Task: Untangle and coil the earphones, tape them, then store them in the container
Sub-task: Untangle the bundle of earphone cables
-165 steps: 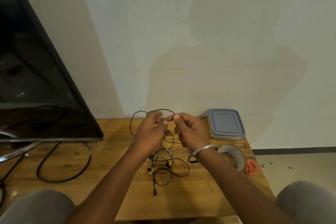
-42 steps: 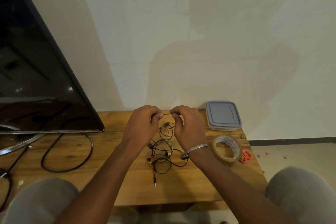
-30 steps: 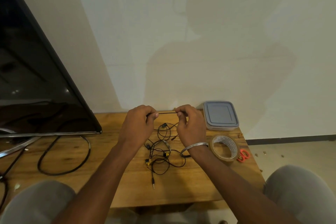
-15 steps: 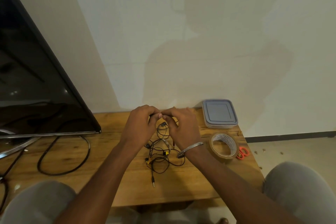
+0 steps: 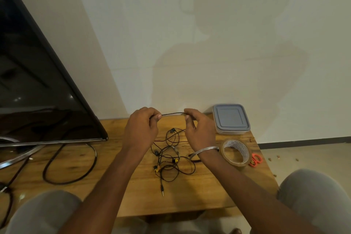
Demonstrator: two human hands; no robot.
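Grip on both sides is a pinch: left hand [image 5: 141, 130] and right hand [image 5: 198, 132] hold one strand of the earphones [image 5: 171, 157] stretched above the worktop [image 5: 190, 197], apparently to trace it out of the tangle lying below.

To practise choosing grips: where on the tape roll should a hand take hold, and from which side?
Probably pinch the ring wall of the tape roll from above at its left side, a finger in the hole and thumb outside: the hole faces up, and scissors crowd its right.
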